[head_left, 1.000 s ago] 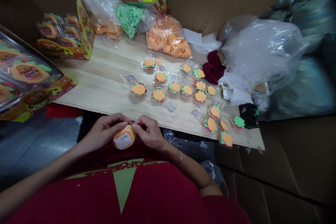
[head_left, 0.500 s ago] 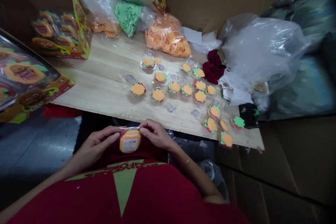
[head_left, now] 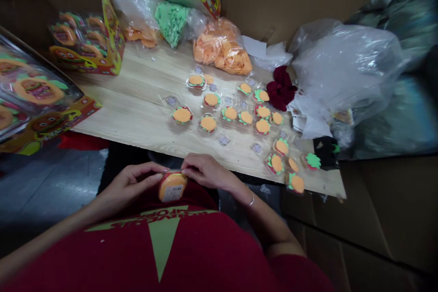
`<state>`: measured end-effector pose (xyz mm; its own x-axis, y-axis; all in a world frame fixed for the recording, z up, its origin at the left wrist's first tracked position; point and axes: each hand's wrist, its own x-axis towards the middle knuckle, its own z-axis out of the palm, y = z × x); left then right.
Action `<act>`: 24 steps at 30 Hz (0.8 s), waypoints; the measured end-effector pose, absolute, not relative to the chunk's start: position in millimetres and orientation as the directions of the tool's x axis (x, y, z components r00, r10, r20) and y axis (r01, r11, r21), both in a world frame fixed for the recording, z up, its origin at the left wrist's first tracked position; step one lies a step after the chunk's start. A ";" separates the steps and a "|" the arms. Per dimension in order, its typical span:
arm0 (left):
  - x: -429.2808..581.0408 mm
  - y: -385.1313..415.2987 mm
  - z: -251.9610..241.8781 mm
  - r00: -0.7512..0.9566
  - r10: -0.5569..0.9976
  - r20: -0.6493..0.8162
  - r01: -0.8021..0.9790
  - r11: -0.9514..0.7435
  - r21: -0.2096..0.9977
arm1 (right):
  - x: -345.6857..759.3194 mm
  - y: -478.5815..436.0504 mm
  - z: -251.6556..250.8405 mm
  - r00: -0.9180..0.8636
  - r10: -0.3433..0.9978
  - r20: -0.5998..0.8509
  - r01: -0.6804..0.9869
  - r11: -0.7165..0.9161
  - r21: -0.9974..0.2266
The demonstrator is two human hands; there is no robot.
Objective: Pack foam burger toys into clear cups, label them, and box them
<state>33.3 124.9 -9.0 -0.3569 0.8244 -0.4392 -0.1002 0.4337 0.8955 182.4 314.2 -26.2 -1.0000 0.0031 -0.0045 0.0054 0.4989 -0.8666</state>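
Close to my red shirt, both hands grip a clear plastic pack with a toy burger (head_left: 173, 185) in it. A white barcode label covers part of the orange bun facing me. My left hand (head_left: 135, 181) pinches the pack's upper left edge between thumb and forefinger. At the upper right edge, the fingers of my right hand (head_left: 204, 171) are closed on the rim. On the wooden table (head_left: 150, 121) ahead sit several burger pieces in open clear packs (head_left: 208, 123), with orange buns, green and red layers. Small grey pieces (head_left: 223, 139) lie in some lids.
Printed display boxes of packed burgers (head_left: 85, 50) stand at the left, the nearest (head_left: 44, 125) beside the table edge. Bags of green pieces (head_left: 171, 22) and orange pieces (head_left: 222, 48) lie at the back. Dark red cloth-like pieces (head_left: 281, 88) and a large plastic bag (head_left: 345, 64) are at right.
The pack is tilted a little and sits slightly farther right in view. My right hand has turned and its wrist is higher. The whole view has shifted slightly.
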 end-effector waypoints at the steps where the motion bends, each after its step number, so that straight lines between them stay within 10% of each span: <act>1: 30.1 127.1 -9.1 -0.337 0.833 -0.438 -0.076 0.439 0.895 | 180.6 315.5 -26.2 -1.000 -0.020 0.009 -0.017 0.500 -0.866; 17: 33.0 130.1 -22.2 -0.275 0.820 -0.502 -0.153 0.478 0.865 | 171.8 298.2 -21.1 -1.000 0.012 -0.028 0.028 0.705 -0.709; 24: 5.6 156.1 -6.1 -0.004 0.922 -0.386 0.280 0.372 0.885 | 167.5 322.9 -20.8 -0.982 -0.180 -0.049 -0.041 0.466 -0.884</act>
